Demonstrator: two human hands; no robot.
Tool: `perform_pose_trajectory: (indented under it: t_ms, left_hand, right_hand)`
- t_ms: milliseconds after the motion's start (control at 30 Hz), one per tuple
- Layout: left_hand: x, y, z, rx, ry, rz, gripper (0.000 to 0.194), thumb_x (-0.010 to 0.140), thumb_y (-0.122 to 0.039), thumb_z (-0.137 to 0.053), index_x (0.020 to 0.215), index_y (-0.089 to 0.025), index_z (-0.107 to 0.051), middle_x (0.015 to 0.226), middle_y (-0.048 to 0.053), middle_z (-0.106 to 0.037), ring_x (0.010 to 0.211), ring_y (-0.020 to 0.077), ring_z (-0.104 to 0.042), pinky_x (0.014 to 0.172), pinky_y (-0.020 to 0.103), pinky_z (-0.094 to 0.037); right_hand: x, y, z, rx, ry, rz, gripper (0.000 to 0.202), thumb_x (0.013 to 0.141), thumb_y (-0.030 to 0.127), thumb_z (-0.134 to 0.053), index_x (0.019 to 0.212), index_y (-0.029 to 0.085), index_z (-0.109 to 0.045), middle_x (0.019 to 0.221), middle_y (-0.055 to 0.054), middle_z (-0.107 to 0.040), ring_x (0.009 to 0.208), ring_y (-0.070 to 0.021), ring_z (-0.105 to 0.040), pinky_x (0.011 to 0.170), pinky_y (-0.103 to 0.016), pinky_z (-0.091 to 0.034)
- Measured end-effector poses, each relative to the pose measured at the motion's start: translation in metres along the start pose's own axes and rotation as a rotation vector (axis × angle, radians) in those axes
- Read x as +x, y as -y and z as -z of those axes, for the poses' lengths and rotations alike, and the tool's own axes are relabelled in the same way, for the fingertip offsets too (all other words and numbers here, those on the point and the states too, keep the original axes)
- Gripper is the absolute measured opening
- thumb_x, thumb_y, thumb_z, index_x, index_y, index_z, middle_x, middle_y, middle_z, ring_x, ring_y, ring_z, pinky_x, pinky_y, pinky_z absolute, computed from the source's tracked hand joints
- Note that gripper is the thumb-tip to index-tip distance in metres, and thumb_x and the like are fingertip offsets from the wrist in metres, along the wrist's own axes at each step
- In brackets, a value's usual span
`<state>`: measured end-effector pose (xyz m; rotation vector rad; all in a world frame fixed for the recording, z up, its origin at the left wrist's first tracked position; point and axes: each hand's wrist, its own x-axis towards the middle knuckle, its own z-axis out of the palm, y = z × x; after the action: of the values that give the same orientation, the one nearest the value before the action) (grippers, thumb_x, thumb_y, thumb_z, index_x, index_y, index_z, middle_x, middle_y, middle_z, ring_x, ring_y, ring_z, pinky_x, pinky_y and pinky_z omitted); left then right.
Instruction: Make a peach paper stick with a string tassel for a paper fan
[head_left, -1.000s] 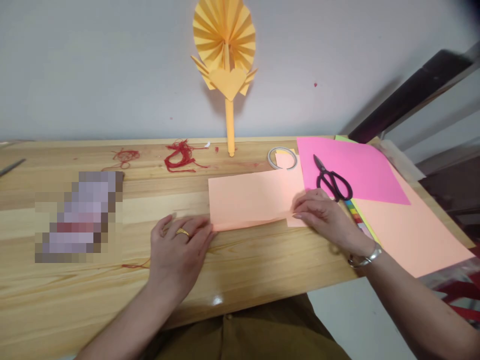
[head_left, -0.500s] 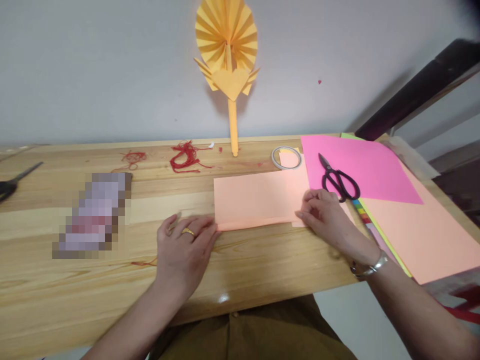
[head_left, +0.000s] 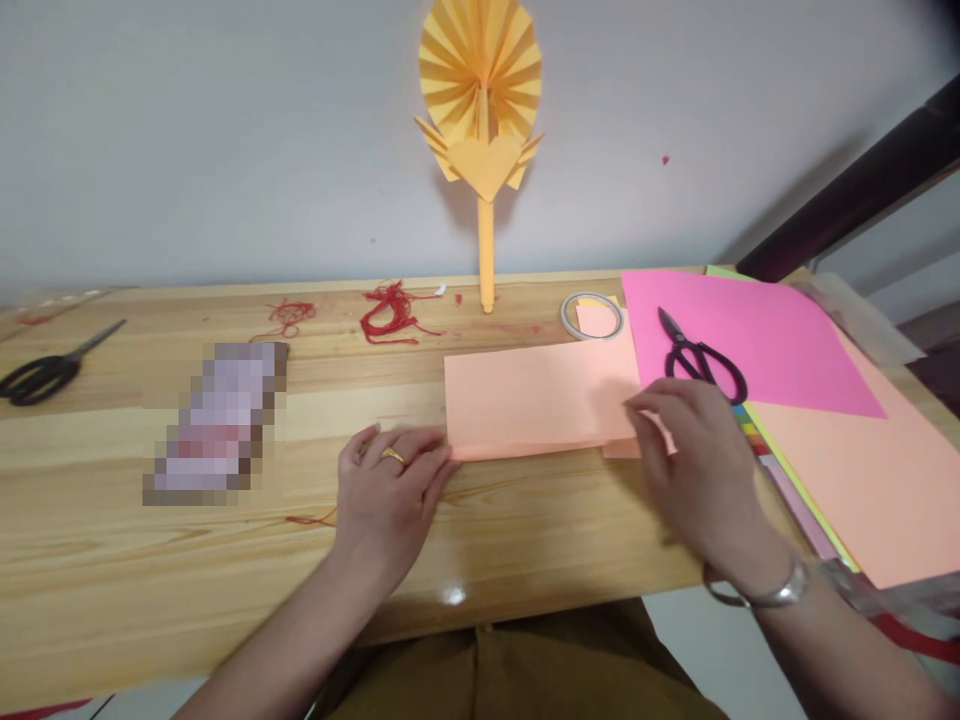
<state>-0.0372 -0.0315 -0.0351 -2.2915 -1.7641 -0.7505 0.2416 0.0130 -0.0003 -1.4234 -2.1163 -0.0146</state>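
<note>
A peach sheet of paper [head_left: 536,395] lies on the wooden table with a narrow fold along its near edge. At the fold's left end, my left hand [head_left: 390,490], with a gold ring, has its fingers closed on the corner. Bent fingers of my right hand [head_left: 694,470] are at the sheet's right edge; the thumb side is partly hidden and I cannot tell how firmly it grips. More peach paper [head_left: 619,450] shows under the sheet's right end. Behind the right hand, black scissors [head_left: 705,365] rest on a pink sheet [head_left: 757,340].
A yellow paper fan [head_left: 486,165] leans on the wall. Tape roll [head_left: 566,328], red thread [head_left: 390,312] and thinner red thread [head_left: 292,318] lie along the back. A blurred-out flat object [head_left: 221,420] and other scissors [head_left: 45,378] are at left. Large peach paper [head_left: 862,490] covers the right side.
My right hand has lifted slightly and turned at the sheet's right end, its fingers now higher along the edge. The left hand keeps its place on the fold. The view has shifted left.
</note>
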Motion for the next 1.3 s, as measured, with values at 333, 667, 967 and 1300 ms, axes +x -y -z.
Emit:
perform_pose_trajectory:
  t_ms: [333, 667, 967, 1300]
  left_hand:
    - [-0.001, -0.001, 0.000, 0.006, 0.015, 0.007, 0.008, 0.082, -0.023, -0.062, 0.083, -0.027, -0.069, 0.095, 0.000, -0.074, 0.088, 0.0212, -0.064, 0.091, 0.046, -0.038]
    - [0.000, -0.003, 0.000, 0.016, 0.002, 0.008, 0.007, 0.084, -0.026, -0.061, 0.081, -0.025, -0.067, 0.093, -0.001, -0.074, 0.084, 0.0199, -0.063, 0.090, 0.044, -0.038]
    - [0.000, 0.004, 0.010, -0.231, 0.043, 0.143, 0.026, 0.082, -0.021, -0.054, 0.106, -0.020, -0.060, 0.100, 0.007, -0.068, 0.101, 0.0241, -0.056, 0.091, 0.044, -0.043]
    - [0.002, 0.005, 0.003, -0.321, 0.117, 0.172, 0.046, 0.078, -0.008, -0.043, 0.123, -0.021, -0.044, 0.096, 0.002, -0.072, 0.108, 0.0253, -0.053, 0.093, 0.046, -0.041]
  right_hand:
    - [0.004, 0.083, -0.036, 0.157, 0.478, 0.402, 0.026, 0.087, 0.001, -0.038, 0.096, 0.010, -0.061, 0.093, -0.013, -0.056, 0.086, -0.0236, -0.045, 0.077, -0.038, -0.046]
    - [0.016, 0.087, -0.056, 0.150, 0.506, 0.419, 0.019, 0.090, 0.007, -0.043, 0.094, 0.010, -0.061, 0.091, -0.010, -0.055, 0.084, -0.0219, -0.043, 0.076, -0.035, -0.042]
    - [0.021, 0.083, -0.061, 0.211, 0.543, 0.395, 0.017, 0.091, 0.008, -0.044, 0.087, 0.013, -0.060, 0.091, -0.009, -0.056, 0.085, -0.0193, -0.044, 0.078, -0.031, -0.039]
    - [0.024, 0.085, -0.062, 0.184, 0.577, 0.367, 0.014, 0.091, 0.010, -0.045, 0.089, 0.014, -0.059, 0.090, -0.007, -0.055, 0.083, -0.0199, -0.043, 0.076, -0.032, -0.037]
